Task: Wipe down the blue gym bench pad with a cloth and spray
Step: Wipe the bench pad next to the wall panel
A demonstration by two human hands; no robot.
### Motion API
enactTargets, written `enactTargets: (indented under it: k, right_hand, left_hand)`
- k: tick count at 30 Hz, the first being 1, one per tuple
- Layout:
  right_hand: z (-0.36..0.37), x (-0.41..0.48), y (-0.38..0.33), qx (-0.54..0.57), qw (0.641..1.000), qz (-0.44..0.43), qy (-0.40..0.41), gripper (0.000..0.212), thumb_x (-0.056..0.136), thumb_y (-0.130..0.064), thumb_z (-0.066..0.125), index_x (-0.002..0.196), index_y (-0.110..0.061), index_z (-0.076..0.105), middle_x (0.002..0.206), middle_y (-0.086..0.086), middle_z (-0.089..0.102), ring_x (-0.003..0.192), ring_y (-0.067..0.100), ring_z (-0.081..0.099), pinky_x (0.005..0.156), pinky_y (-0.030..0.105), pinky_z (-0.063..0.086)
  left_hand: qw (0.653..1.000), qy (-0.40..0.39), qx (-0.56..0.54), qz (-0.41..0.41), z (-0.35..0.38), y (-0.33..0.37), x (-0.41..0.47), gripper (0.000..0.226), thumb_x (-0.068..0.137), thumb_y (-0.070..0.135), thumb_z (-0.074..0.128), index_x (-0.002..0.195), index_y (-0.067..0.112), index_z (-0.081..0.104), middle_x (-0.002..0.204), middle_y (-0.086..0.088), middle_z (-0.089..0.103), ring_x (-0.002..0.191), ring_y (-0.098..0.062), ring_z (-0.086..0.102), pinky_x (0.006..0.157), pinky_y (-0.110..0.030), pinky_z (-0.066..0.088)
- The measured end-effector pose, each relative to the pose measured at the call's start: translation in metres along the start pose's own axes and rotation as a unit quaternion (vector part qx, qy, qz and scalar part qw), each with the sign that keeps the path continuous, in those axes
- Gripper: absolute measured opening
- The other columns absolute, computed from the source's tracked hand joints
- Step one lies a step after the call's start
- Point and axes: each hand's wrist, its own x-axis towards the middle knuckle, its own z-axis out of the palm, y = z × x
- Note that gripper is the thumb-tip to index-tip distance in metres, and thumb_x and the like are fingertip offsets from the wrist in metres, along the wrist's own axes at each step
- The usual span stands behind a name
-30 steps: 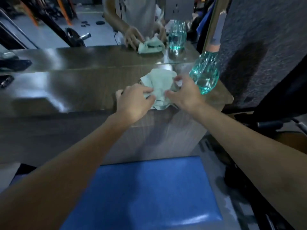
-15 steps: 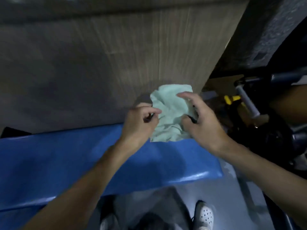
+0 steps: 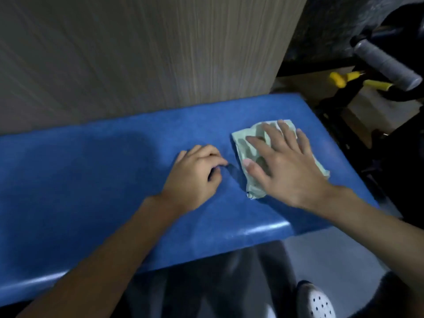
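The blue bench pad (image 3: 96, 180) runs across the middle of the head view. A pale green cloth (image 3: 246, 145) lies flat on its right end. My right hand (image 3: 282, 164) presses on the cloth with fingers spread and straight. Just left of the cloth, my left hand (image 3: 195, 175) rests on the pad with its fingers curled and nothing in them. No spray bottle is in view.
A wood-grain cabinet side (image 3: 137, 53) stands right behind the pad. To the right is black gym equipment with a grey foam roller (image 3: 387, 65) and yellow handles (image 3: 344, 78). Below the pad's near edge are my legs and a white perforated shoe (image 3: 316, 301).
Both hands brought the cloth down from the cabinet top to the pad. My left hand let go of it and my right hand flattened onto it. My view tilted down.
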Motion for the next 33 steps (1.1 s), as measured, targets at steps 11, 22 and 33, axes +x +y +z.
enactTargets:
  k: [11,22,33]
  right_hand:
    - [0.025,0.004,0.014,-0.079,0.996,0.023,-0.031,0.064,0.092,-0.066,0.011,0.153,-0.046,0.005,0.163,-0.014,-0.005,0.15,0.024,-0.015,0.114,0.066,0.001]
    - [0.017,-0.028,0.058,-0.064,0.994,0.079,-0.04,0.063,0.094,-0.068,0.011,0.153,-0.049,-0.004,0.165,-0.013,-0.012,0.151,0.019,-0.015,0.117,0.059,0.001]
    - [0.029,-0.09,0.085,-0.041,0.995,0.091,-0.024,0.069,0.087,-0.072,0.006,0.152,-0.051,-0.006,0.164,-0.011,-0.016,0.151,0.023,-0.016,0.116,0.06,0.006]
  left_hand:
    - [0.986,-0.093,0.135,0.013,-0.004,0.016,0.001,0.053,0.091,0.061,0.036,0.134,0.035,0.052,0.123,0.007,0.045,0.116,-0.014,0.047,0.105,-0.038,0.033]
    - [0.972,-0.127,0.191,-0.044,0.008,0.043,0.011,0.066,0.087,0.078,0.027,0.146,0.049,0.028,0.136,-0.01,0.047,0.13,-0.031,0.044,0.104,-0.052,0.039]
    - [0.972,-0.145,0.185,-0.032,0.007,0.065,0.026,0.071,0.086,0.074,0.045,0.141,0.03,0.047,0.141,0.01,0.05,0.129,-0.018,0.047,0.107,-0.043,0.037]
